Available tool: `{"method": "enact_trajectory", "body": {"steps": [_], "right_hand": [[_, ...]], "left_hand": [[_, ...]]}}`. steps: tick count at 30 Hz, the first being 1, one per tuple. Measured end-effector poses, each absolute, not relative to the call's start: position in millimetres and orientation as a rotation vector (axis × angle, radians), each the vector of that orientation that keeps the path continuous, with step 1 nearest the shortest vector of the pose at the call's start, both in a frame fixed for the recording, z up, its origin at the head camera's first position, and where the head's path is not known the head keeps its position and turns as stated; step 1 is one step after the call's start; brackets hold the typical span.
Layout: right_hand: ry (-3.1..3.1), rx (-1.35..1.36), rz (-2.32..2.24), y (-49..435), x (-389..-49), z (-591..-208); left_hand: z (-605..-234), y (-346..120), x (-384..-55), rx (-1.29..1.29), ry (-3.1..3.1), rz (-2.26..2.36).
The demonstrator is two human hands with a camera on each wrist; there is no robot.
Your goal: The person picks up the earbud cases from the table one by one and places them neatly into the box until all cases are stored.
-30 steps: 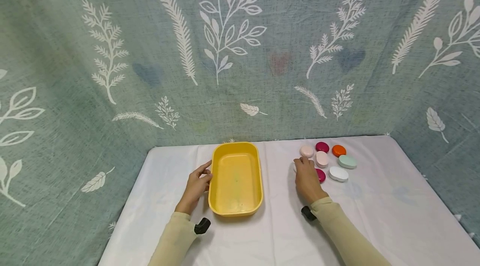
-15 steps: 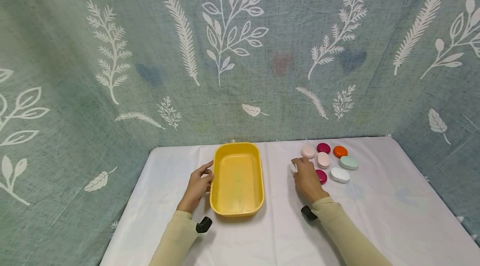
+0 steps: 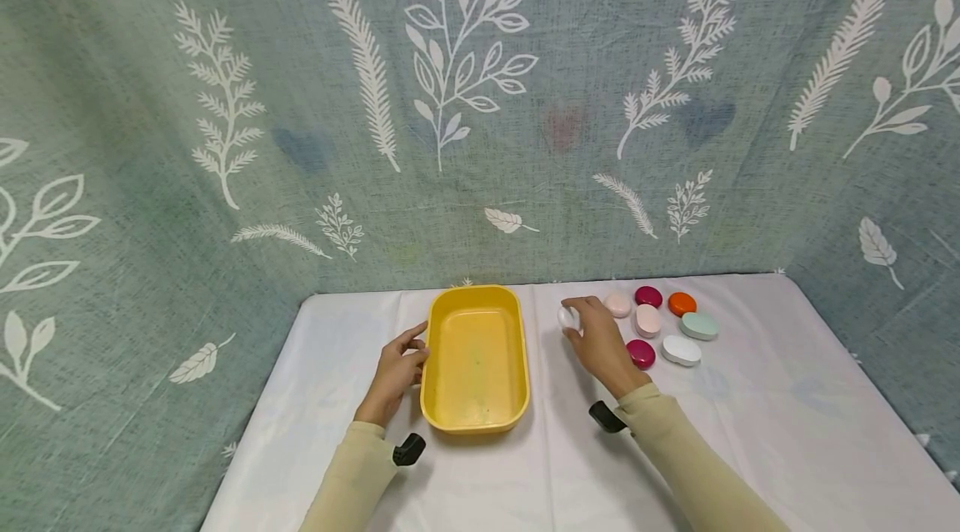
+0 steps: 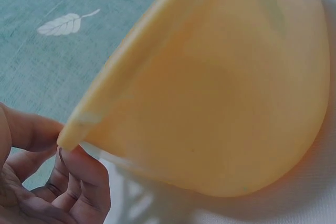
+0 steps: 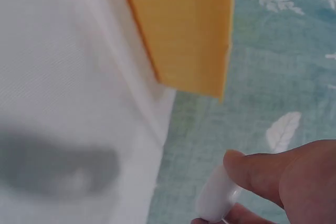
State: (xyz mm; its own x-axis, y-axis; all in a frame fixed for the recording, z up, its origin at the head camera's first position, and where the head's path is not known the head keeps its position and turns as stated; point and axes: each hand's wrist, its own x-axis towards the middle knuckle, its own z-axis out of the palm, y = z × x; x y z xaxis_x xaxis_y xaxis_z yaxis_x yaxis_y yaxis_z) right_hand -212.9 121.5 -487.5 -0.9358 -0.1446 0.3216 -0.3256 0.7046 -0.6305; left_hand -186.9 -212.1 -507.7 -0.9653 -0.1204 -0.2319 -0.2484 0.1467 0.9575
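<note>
A white oval soap bar [image 5: 218,195] is pinched between the thumb and fingers of my right hand [image 3: 602,344], raised above the white cloth just right of the yellow plastic tub [image 3: 523,323]. In the right wrist view the thumb presses one face of the bar, and the fingertips lie partly hidden behind its lower end. My left hand [image 3: 393,375] pinches the tub's left rim [image 4: 113,72], thumb on one side and fingers on the other. The tub's inside holds nothing.
Right of my right hand lie several oval soaps: magenta [image 3: 641,353], pale pink [image 3: 647,320], white [image 3: 681,350], mint green [image 3: 699,325] and orange [image 3: 682,303]. A leaf-patterned green curtain [image 3: 450,223] stands behind the white-covered table [image 3: 540,482].
My right hand has lifted the white soap bar from beside the other soaps and carried it left toward the tub. The left hand keeps its place at the rim.
</note>
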Motion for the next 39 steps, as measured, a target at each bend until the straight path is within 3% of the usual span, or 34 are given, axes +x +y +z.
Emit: {"method": "enact_trajectory", "body": {"steps": [39], "right_hand": [[-2.723, 0.558, 1.129, 45.8, -219.6, -456.7]], "left_hand": [[-502.8, -209.3, -185.7, -0.428, 2.274, 1.948]]}}
